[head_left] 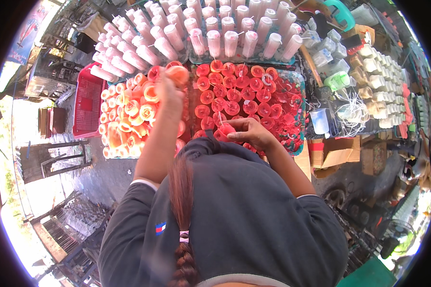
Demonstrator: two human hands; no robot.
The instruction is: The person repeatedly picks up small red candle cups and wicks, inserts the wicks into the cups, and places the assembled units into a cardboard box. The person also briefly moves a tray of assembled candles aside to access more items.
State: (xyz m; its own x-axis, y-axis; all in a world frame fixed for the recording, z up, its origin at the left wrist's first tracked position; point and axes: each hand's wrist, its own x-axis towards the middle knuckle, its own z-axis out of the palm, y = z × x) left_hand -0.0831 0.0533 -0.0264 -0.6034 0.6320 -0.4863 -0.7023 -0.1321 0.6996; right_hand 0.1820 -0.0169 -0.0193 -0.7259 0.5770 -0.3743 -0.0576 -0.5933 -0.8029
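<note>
My right hand [254, 133] is closed around a small red candle [225, 128] whose white wick points up, at the near edge of a tray. Rows of red candles [219, 90] fill most of that tray. My left hand [170, 93] is raised over the left tray, its fingers smeared by motion. A peach-orange wax cup [178, 75] is at its fingertips; whether the hand grips it I cannot tell. Below and beside it lie many peach-orange wax cups [133, 111], heaped and partly nested.
White-pink pillar candles [230, 44] with wicks stand in rows at the back. A red plastic basket [87, 103] stands on the left. To the right are a tangle of white string [352, 112], a translucent container [320, 121], pale molded blocks [380, 86] and a cardboard box [335, 154].
</note>
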